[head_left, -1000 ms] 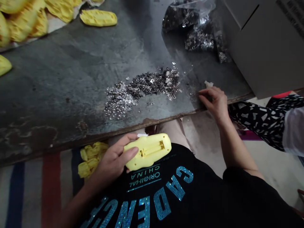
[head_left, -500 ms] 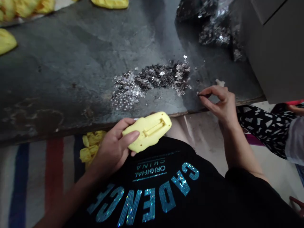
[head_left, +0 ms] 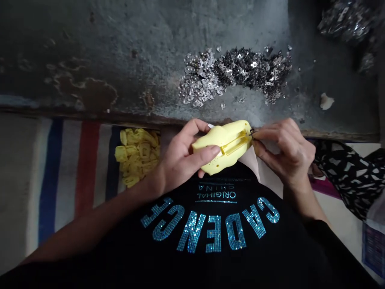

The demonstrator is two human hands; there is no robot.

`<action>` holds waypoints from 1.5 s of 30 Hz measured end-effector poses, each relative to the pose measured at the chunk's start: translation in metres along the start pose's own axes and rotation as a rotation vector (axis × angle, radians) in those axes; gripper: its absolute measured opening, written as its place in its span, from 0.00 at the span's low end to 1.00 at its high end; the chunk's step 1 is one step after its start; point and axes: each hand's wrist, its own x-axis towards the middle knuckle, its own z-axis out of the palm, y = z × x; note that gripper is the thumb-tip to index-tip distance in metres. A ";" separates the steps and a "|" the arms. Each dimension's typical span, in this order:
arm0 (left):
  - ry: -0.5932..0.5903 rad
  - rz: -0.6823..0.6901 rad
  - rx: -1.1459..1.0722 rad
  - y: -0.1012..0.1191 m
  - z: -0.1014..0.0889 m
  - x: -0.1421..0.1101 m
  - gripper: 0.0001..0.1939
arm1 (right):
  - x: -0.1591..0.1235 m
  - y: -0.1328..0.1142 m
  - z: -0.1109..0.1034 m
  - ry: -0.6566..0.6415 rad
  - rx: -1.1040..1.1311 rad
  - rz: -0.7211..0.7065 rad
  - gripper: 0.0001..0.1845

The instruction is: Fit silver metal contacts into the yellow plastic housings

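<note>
My left hand (head_left: 183,154) grips a yellow plastic casing (head_left: 230,140) with a long battery slot, small holes and a speaker grille facing up. The thumb presses on its face beside the slot. At the casing's right end, my right hand (head_left: 285,146) pinches a small dark metal contact piece (head_left: 252,132) between thumb and fingertips. The piece is at the slot's end; whether it touches the plastic I cannot tell. Beyond my hands, a heap of small shiny metal contact pieces (head_left: 240,70) lies spread on the worn grey table (head_left: 159,36).
Several yellow plastic parts (head_left: 138,154) are piled below the table edge at left, near striped cloth (head_left: 84,168). A clear bag of metal pieces (head_left: 345,24) lies at the far right, with a small white scrap (head_left: 326,101) nearer. Another person's patterned clothing (head_left: 345,172) shows at right.
My right hand has come left from the table edge to the casing's end, bringing the small metal piece. My left hand still holds the casing. The view has shifted left.
</note>
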 end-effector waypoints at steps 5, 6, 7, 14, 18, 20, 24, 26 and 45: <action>-0.002 0.003 -0.022 0.002 0.003 -0.002 0.23 | 0.004 -0.007 -0.003 -0.039 -0.084 -0.037 0.16; 0.000 0.004 -0.018 0.002 0.003 -0.002 0.23 | 0.004 -0.009 -0.004 -0.047 -0.102 -0.043 0.16; -0.002 0.004 -0.010 0.002 0.002 -0.003 0.24 | 0.004 -0.010 -0.004 -0.058 -0.122 -0.049 0.17; 0.004 0.000 0.033 0.005 0.003 -0.004 0.26 | 0.003 -0.017 -0.007 -0.137 -0.254 -0.043 0.16; -0.014 -0.013 -0.015 0.004 0.004 -0.002 0.24 | 0.001 -0.021 -0.006 -0.094 -0.279 -0.055 0.20; -0.014 -0.017 -0.047 0.003 0.003 -0.002 0.23 | -0.001 -0.021 -0.005 -0.054 -0.265 -0.035 0.23; -0.014 -0.017 -0.094 0.002 0.004 -0.001 0.22 | -0.006 -0.020 -0.003 0.024 -0.259 0.006 0.22; -0.020 -0.019 -0.106 0.003 0.004 -0.001 0.22 | -0.007 -0.020 -0.002 0.036 -0.291 0.008 0.22; -0.034 0.115 0.099 0.012 0.012 -0.012 0.24 | 0.002 0.003 0.000 -0.157 0.440 0.487 0.21</action>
